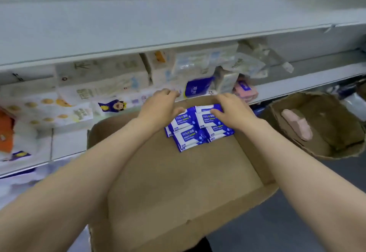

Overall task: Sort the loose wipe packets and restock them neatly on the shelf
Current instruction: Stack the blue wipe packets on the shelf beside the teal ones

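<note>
White shelving [138, 39] is filling the upper frame, tissue packs [95, 85] crowding its lower tier at left and centre. Below centre, a shallow cardboard tray [178, 182] is sitting in front of the shelf. Left hand [158, 107] is curling over the left edge of the blue wipe packets [198, 129], which are lying bunched at the tray's far end, mid-frame. Right hand [231, 111] is pinching the right-hand stack, thumb on top. Judgement: squaring both stacks together before lifting should be keeping them from sliding apart. At right, a second cardboard box [336, 113] is holding a pink packet [297, 125].
</note>
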